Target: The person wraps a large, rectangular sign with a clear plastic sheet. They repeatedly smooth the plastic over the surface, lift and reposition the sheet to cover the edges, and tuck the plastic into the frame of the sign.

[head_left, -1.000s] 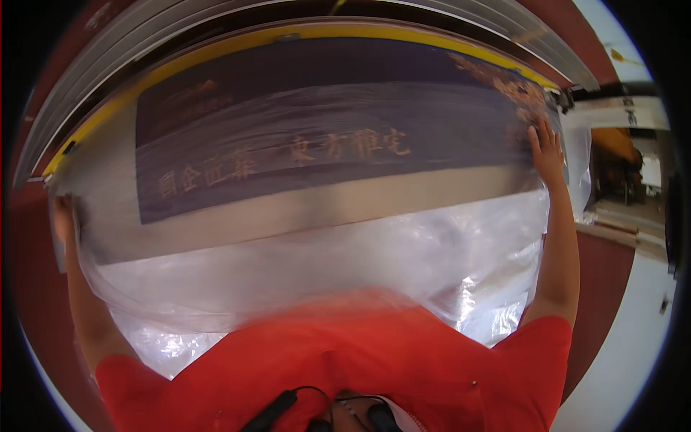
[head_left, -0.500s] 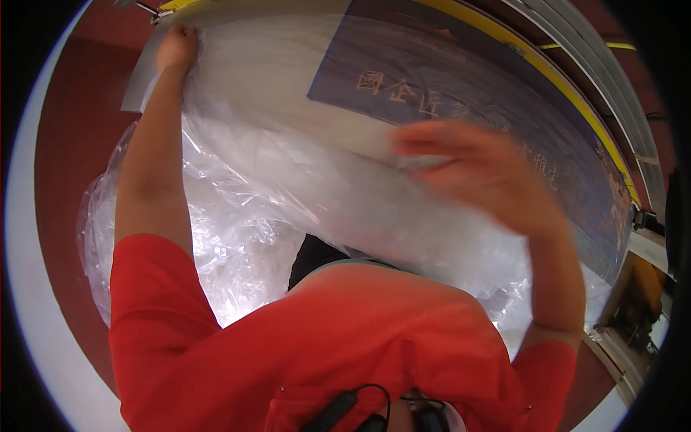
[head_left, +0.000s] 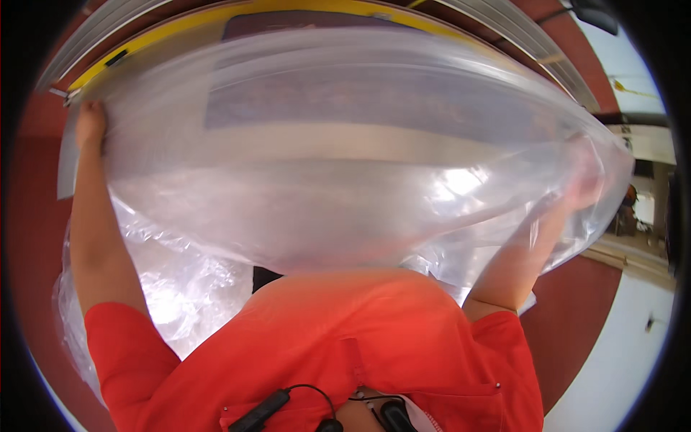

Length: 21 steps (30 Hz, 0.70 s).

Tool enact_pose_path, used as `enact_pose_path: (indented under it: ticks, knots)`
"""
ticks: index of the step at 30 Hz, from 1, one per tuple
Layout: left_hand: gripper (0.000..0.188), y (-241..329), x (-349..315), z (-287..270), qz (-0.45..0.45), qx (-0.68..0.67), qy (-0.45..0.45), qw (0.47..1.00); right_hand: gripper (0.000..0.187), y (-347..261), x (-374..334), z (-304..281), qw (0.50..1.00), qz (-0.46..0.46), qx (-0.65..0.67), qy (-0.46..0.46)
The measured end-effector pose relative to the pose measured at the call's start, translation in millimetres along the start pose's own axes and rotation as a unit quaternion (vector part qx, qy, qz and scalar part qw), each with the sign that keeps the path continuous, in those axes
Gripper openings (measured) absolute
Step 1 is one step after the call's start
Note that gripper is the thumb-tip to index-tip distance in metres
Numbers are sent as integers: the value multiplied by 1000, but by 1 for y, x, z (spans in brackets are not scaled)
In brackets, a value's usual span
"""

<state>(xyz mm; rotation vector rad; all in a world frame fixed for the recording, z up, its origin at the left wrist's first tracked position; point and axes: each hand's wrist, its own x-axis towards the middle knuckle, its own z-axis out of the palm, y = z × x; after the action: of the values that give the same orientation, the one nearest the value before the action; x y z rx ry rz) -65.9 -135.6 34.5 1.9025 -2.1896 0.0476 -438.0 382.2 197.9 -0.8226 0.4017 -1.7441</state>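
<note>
A wide sheet of clear plastic film [head_left: 302,194] stretches in front of me between my two raised arms. My left hand [head_left: 90,126], at the far left, is closed on the film's edge near a corner of the yellow-edged surface. On the right, the film drapes over my right hand [head_left: 584,173] and forearm, so the hand shows only through the plastic. Its fingers are blurred, and their grip cannot be made out. Through the film I see a dark blue panel [head_left: 288,101] on a pale surface; the film blurs its details.
A yellow edge strip [head_left: 317,7] curves along the far side, with a grey metal rail [head_left: 515,36] beyond it. Crumpled film [head_left: 173,273] hangs by my left forearm. Dark red floor [head_left: 576,317] shows at the right, near shelving [head_left: 640,209] holding equipment.
My right hand has moved right and is now behind the film. The film has been lifted and spread over the blue panel. My view has turned right; my left hand keeps its hold.
</note>
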Motion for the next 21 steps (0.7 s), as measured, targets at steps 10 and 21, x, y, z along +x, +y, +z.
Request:
enact_pose_path:
  ticks: [10, 21]
  knots:
    - [37, -69, 58, 57, 87, -27, 64, 994, 32, -152, -150, -45, 769, -140, -459, 421]
    - [36, -104, 69, 62, 105, -26, 69, 992, 19, -112, -150, -120, 52, 304, -917, 252]
